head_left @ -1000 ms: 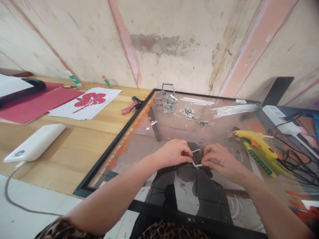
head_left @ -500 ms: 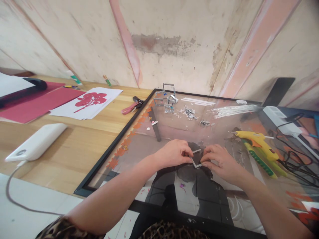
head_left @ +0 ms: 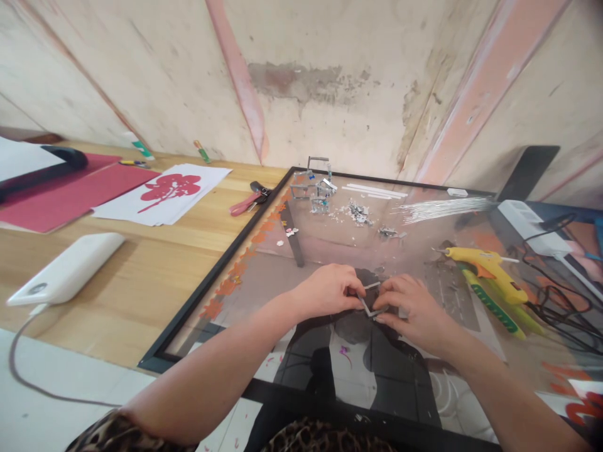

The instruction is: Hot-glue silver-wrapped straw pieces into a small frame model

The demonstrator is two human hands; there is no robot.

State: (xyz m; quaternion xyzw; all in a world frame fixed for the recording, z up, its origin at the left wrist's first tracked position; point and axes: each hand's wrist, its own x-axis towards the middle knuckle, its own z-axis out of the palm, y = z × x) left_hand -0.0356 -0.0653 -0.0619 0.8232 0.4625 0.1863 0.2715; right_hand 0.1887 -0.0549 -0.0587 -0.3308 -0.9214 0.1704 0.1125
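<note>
A thin grey strip bent at angles into an open-sided frame [head_left: 366, 306] is held low over the glass tabletop, between my two hands. My left hand [head_left: 332, 290] is closed, pinching the left side of the strip between thumb and fingers. From the right, my right hand [head_left: 411, 307] has its thumb and fingertips closed at the strip's lower right end. Part of the strip is hidden by my fingers. Similar grey bent frames [head_left: 306, 191] stand at the far left corner of the glass.
A yellow glue gun [head_left: 490, 267] lies right of my right hand, beside green-handled cutters [head_left: 494, 304]. Wire lengths [head_left: 443, 208], white sticks [head_left: 372, 191] and silvery scraps [head_left: 359, 213] lie farther back. Left are pink-handled pliers [head_left: 245, 206], printed paper [head_left: 207, 182] and a white power bank [head_left: 70, 267].
My right hand has shifted slightly left, its fingers coming over the strip's right side. My left hand stays almost where it was, still on the strip.
</note>
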